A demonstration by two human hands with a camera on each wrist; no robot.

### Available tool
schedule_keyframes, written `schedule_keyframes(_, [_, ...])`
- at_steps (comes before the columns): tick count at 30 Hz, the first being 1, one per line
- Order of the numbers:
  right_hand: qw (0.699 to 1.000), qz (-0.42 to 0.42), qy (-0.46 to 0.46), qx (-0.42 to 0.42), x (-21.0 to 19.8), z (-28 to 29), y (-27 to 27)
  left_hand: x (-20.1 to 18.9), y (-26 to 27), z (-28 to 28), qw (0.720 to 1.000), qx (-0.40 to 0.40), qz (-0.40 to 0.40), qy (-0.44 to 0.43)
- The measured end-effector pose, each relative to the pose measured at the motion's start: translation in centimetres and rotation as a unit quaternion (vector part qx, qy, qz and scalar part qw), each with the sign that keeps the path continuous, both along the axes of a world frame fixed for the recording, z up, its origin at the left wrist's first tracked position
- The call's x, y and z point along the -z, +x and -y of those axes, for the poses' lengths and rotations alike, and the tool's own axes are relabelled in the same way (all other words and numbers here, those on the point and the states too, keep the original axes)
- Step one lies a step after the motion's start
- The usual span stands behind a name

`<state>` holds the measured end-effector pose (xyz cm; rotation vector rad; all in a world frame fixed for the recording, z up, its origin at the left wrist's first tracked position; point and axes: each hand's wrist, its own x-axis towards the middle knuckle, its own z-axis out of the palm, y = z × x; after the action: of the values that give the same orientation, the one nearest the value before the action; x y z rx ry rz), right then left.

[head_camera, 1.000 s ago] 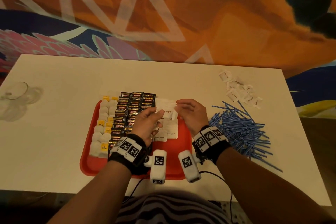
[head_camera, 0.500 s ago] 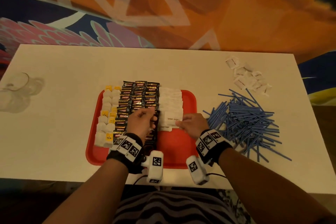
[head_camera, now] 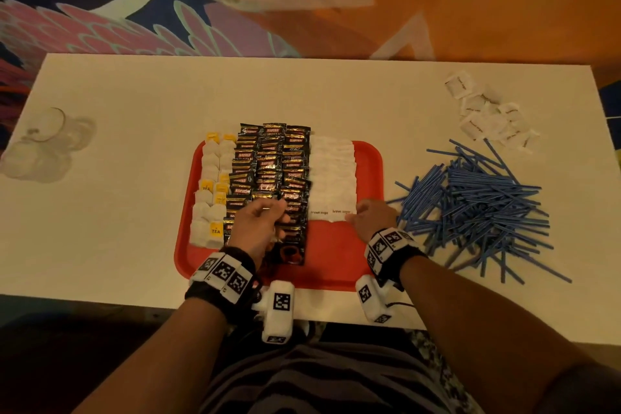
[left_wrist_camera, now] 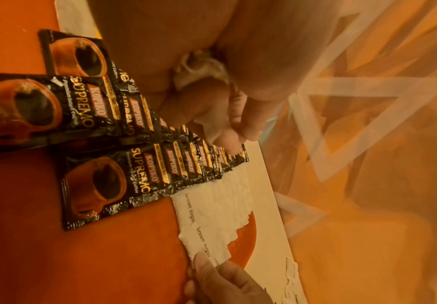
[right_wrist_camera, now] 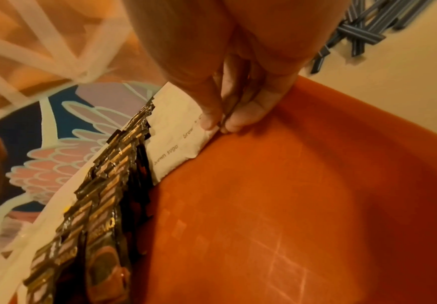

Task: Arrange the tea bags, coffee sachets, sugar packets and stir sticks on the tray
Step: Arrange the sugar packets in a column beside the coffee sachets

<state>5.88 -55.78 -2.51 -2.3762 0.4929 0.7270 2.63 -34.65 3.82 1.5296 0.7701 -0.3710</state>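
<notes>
A red tray (head_camera: 331, 257) holds tea bags (head_camera: 211, 178) on the left, black coffee sachets (head_camera: 268, 161) in the middle and a column of white sugar packets (head_camera: 332, 171) on the right. My left hand (head_camera: 268, 213) hovers over the near coffee sachets (left_wrist_camera: 103, 185), its fingers curled round a few white sugar packets (left_wrist_camera: 199, 70). My right hand (head_camera: 354, 217) pinches the right edge of the nearest sugar packet (right_wrist_camera: 186, 142) lying on the tray (right_wrist_camera: 290, 205). Blue stir sticks (head_camera: 484, 208) lie heaped on the table to the right of the tray.
Several loose sugar packets (head_camera: 487, 114) lie at the table's far right corner. Clear glassware (head_camera: 43, 144) stands at the left edge. The near right part of the tray is bare red. A patterned carpet lies beyond the white table (head_camera: 134, 212).
Both hands came down and toward me from above the sugar column. The right hand now sits at the nearest packet's edge, and the left hand has shifted over the coffee sachets.
</notes>
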Motion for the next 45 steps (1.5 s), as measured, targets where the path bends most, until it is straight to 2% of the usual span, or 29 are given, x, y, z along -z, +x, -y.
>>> schedule_keyframes(4, [0.999, 0.032, -0.004, 0.039, -0.1, -0.5, -0.4, -0.1, -0.3, -0.1, 1.000, 0.009, 0.003, 0.002])
schedule_keyframes(8, [0.998, 0.049, 0.001, 0.034, -0.3, -0.5, -0.8, -0.3, -0.3, -0.2, 1.000, 0.005, 0.002, 0.001])
schedule_keyframes(12, [0.990, 0.129, 0.023, -0.060, -0.6, -0.9, -0.8, -0.6, -0.1, -0.1, 1.000, -0.004, 0.002, -0.003])
schedule_keyframes(16, [0.973, 0.174, -0.004, -0.149, -0.7, -1.5, -0.6, -0.7, -0.2, -0.3, 1.000, -0.001, 0.000, 0.007])
schedule_keyframes(21, [0.976, 0.136, -0.014, -0.172, -0.1, -1.7, -0.6, -0.7, -0.4, -0.5, 1.000, -0.002, -0.001, 0.013])
schedule_keyframes(26, [0.981, 0.117, 0.024, -0.154, 0.8, -1.7, -0.4, -0.3, -0.6, -0.7, 1.000, 0.006, -0.001, 0.014])
schedule_keyframes(31, [0.983, 0.120, 0.061, -0.122, 0.1, -1.0, -0.3, -0.6, -0.2, 0.0, 1.000, 0.003, -0.020, -0.014])
schedule_keyframes(34, [0.980, 0.145, 0.092, -0.102, -1.7, -0.8, 0.2, -1.5, 0.6, 0.8, 0.997, -0.018, -0.035, -0.068])
schedule_keyframes(38, [0.963, 0.166, 0.196, -0.077, -6.3, -1.1, 1.2, -2.6, 2.3, 2.8, 0.990, -0.032, -0.026, -0.136])
schedule_keyframes(42, [0.949, 0.149, 0.240, -0.140, -10.6, -0.8, 2.1, -4.9, 3.7, 5.3, 0.989, 0.014, -0.008, -0.145])
schedule_keyframes(45, [0.951, 0.144, 0.226, -0.152, -13.2, 0.1, 2.7, -6.6, 4.7, 6.8, 0.989, 0.066, -0.005, -0.136])
